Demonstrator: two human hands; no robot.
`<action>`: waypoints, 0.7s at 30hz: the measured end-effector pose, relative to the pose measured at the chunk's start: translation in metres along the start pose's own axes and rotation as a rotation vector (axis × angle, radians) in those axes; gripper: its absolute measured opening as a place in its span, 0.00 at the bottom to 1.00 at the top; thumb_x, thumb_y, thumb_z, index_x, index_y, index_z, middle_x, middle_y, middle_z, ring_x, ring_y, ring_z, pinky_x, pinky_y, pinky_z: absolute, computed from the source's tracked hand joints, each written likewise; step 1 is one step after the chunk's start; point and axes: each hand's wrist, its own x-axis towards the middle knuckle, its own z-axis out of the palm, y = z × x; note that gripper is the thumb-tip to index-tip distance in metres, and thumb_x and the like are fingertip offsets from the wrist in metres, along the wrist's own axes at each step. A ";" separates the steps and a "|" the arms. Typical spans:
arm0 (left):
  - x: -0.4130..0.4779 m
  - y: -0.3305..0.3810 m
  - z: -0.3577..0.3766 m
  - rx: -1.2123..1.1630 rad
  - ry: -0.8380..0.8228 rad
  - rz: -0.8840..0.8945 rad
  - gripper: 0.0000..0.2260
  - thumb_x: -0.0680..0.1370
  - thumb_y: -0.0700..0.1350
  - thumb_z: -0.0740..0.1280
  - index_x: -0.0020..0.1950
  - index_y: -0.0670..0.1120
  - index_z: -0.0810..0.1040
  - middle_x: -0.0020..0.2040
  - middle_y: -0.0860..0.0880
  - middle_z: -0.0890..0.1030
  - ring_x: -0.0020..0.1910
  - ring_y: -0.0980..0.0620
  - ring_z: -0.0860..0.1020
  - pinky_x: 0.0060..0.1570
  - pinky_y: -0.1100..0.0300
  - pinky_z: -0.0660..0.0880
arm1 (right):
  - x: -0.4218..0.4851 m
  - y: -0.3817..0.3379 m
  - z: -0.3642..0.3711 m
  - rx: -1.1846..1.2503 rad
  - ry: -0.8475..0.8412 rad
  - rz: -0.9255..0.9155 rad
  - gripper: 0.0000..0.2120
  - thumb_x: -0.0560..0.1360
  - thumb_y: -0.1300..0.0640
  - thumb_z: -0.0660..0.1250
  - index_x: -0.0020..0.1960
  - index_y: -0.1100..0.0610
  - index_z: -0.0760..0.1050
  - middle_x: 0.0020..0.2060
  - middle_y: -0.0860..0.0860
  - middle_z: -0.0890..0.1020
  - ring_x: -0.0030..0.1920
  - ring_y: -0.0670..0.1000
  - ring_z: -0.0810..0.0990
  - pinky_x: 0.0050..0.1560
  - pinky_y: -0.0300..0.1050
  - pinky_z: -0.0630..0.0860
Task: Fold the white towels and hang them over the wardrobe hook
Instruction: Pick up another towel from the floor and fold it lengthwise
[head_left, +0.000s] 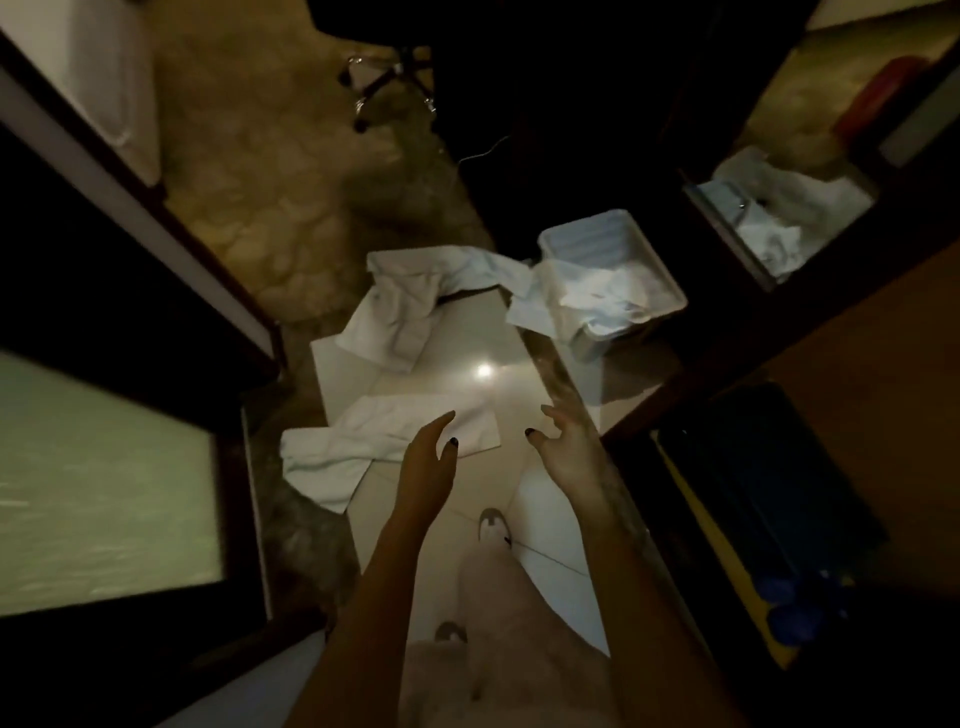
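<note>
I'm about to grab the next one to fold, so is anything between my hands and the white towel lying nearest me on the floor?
Nothing visible does. The left hand and right hand are open and empty over bare glossy floor tiles, and the crumpled white cloth towel lies just ahead of the left hand, uncovered.

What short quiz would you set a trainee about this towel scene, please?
1. True or false: the left hand grips the near towel.
2. The tub holding cloths stands: A) left of that towel; B) beyond it, to the right; C) behind the person.
3. Which is closer to that towel: the left or the right hand?
Key: 1 false; 2 B; 3 left.
</note>
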 end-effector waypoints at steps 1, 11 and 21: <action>0.009 -0.007 -0.002 -0.005 0.000 -0.033 0.16 0.80 0.40 0.61 0.69 0.44 0.71 0.68 0.46 0.73 0.66 0.48 0.71 0.62 0.64 0.63 | 0.013 -0.003 0.008 -0.012 -0.013 0.014 0.23 0.77 0.61 0.67 0.71 0.60 0.69 0.70 0.55 0.70 0.70 0.54 0.69 0.59 0.34 0.63; 0.161 -0.100 0.047 0.089 -0.156 -0.240 0.17 0.80 0.41 0.61 0.69 0.45 0.70 0.68 0.45 0.73 0.67 0.47 0.70 0.65 0.59 0.64 | 0.183 0.033 0.065 -0.175 -0.111 0.195 0.22 0.78 0.62 0.65 0.71 0.62 0.68 0.67 0.60 0.73 0.66 0.58 0.72 0.56 0.40 0.67; 0.332 -0.299 0.179 0.303 -0.444 -0.203 0.19 0.81 0.44 0.58 0.72 0.45 0.66 0.69 0.42 0.70 0.66 0.43 0.68 0.65 0.54 0.66 | 0.400 0.191 0.208 -0.350 -0.242 0.243 0.23 0.80 0.57 0.62 0.73 0.61 0.65 0.69 0.61 0.71 0.68 0.59 0.70 0.63 0.46 0.68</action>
